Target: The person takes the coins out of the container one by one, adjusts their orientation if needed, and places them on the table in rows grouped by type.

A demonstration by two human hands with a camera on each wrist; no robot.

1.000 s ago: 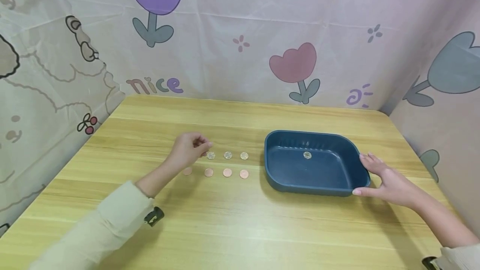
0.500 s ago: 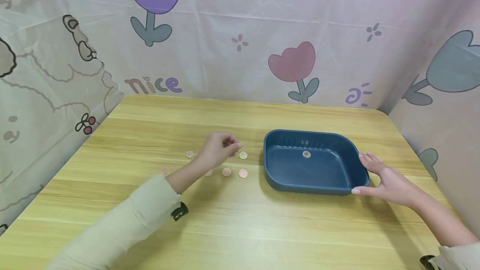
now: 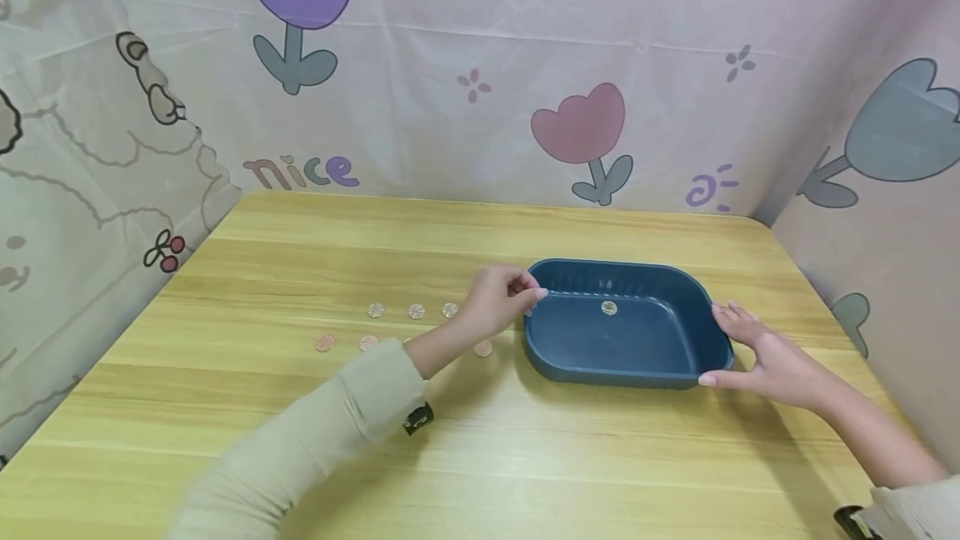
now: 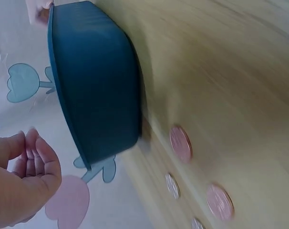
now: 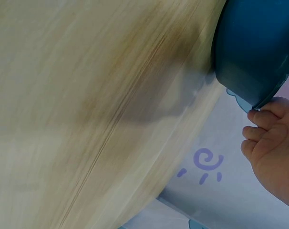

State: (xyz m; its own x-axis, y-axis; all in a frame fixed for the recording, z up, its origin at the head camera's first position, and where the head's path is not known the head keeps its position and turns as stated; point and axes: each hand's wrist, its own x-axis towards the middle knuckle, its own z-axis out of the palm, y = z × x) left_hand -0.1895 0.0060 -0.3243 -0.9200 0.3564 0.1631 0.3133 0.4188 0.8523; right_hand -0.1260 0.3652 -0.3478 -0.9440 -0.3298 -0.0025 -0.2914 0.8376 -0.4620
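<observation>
My left hand (image 3: 498, 302) is over the left rim of the dark blue plastic basin (image 3: 622, 377), thumb and fingertips pinched on a coin largely hidden between them. In the left wrist view, the same hand (image 4: 27, 176) shows beside the basin's rim. My right hand (image 3: 768, 357) holds the basin's right end, thumb at the front corner and fingers on the side. The right wrist view shows those fingers (image 5: 256, 133) curled at the rim. One silver-coloured coin (image 3: 609, 307) lies on the basin's floor.
Left of the basin, silver-coloured coins (image 3: 416, 312) form one row on the wooden table (image 3: 480, 457). Copper-coloured coins (image 3: 325, 343) form a nearer row, some hidden under my left forearm. A printed cloth (image 3: 427, 107) hangs behind the table and at its sides.
My left hand has moved right, from above the left part of the silver coin row to the basin's left rim. The right hand and the basin stay in place.
</observation>
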